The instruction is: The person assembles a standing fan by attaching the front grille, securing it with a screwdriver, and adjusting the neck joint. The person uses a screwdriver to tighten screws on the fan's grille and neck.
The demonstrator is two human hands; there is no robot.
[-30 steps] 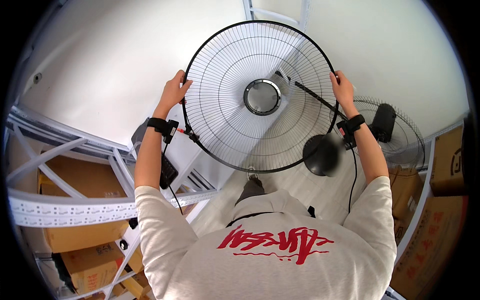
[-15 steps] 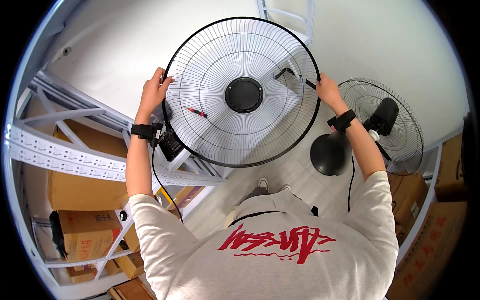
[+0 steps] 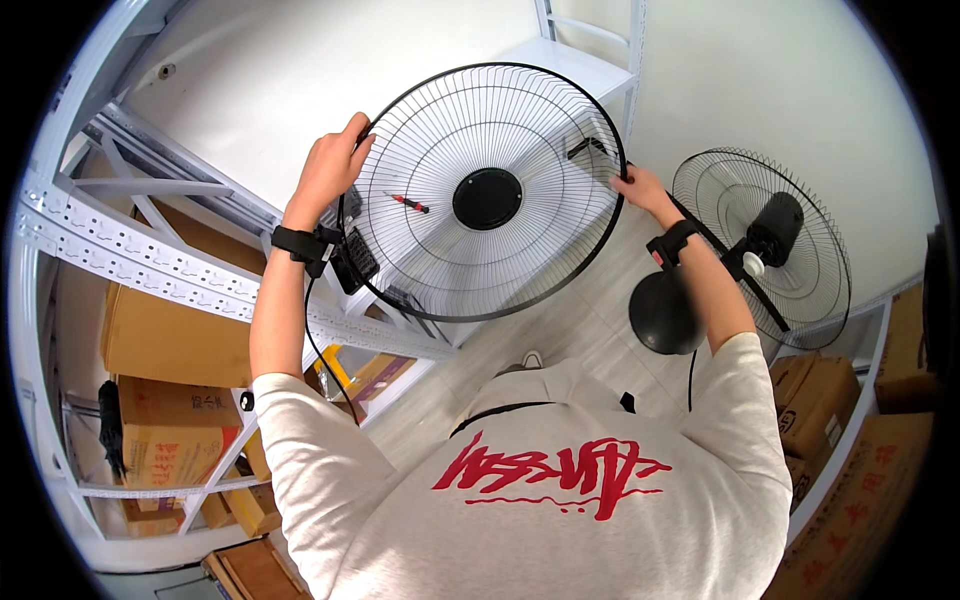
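A round black wire fan guard [image 3: 487, 199] with a solid centre disc hangs in front of me, held at both sides. My left hand [image 3: 333, 168] grips its upper left rim, fingers closed round the edge. On the opposite side my right hand [image 3: 643, 190] pinches the rim. Through the wires a red-and-black screwdriver [image 3: 410, 203] shows lying on a white surface. A black tray of small parts [image 3: 355, 260] sits just below the guard's left rim, partly hidden. Also behind the wires is a small black angular piece [image 3: 588, 148] whose kind I cannot make out.
A standing fan [image 3: 775, 228] with its rear guard and black motor is at the right, its round base [image 3: 665, 312] on the floor. White metal shelving [image 3: 140, 265] with cardboard boxes [image 3: 175, 335] runs along the left. More cartons [image 3: 815, 400] fill the right side.
The guard has tilted and come slightly lower, its right side shifting left. My left hand has moved up and right along with its rim; my right hand is a little lower. Both still hold it.
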